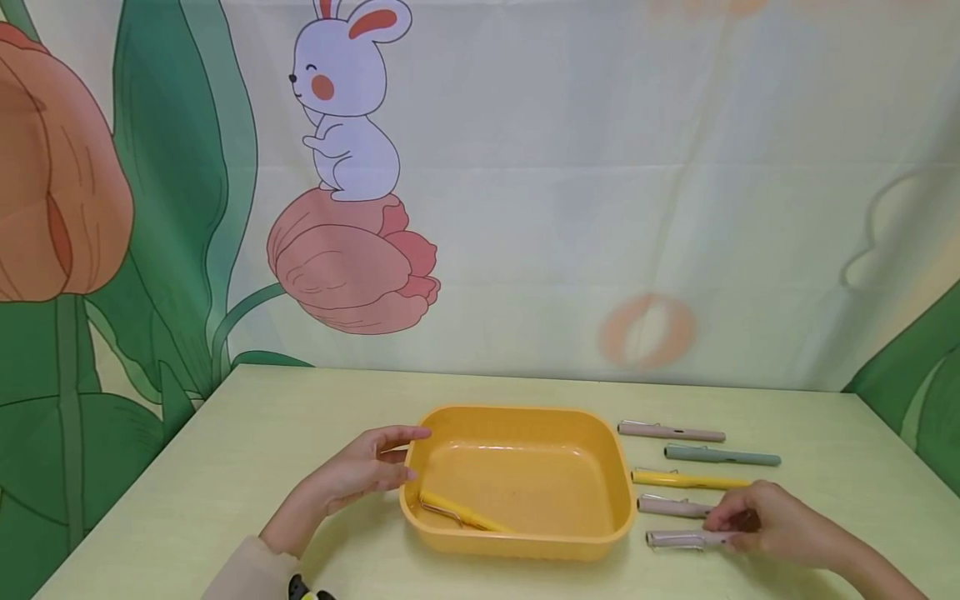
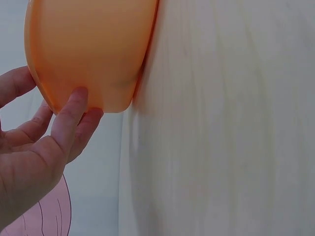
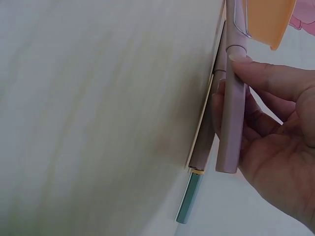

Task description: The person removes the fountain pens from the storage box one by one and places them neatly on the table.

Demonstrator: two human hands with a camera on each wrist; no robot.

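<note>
The left hand [image 1: 360,471] is at the left end of a yellow plastic tray [image 1: 517,546], its fingers bent around the end wall; fingertips meet the tray in the left wrist view too. Inside the tray, at front left, lies a yellow pen [image 1: 461,510] with a wire clip. To the tray's right, the right hand [image 1: 787,525] pinches a pale lilac pen [image 3: 232,108] by its barrel between thumb and fingers, its cap pointing toward the tray. Just behind it lies a pinkish pen [image 1: 672,506], partly covered by the hand.
Farther back on the right, a yellow pen [image 1: 690,480], a green pen [image 1: 723,456] and a dusty pink pen [image 1: 671,431] lie roughly parallel. Everything rests on a pale table [image 1: 322,408]. Behind its far edge hangs a printed cloth [image 1: 525,208] with a rabbit and tulips.
</note>
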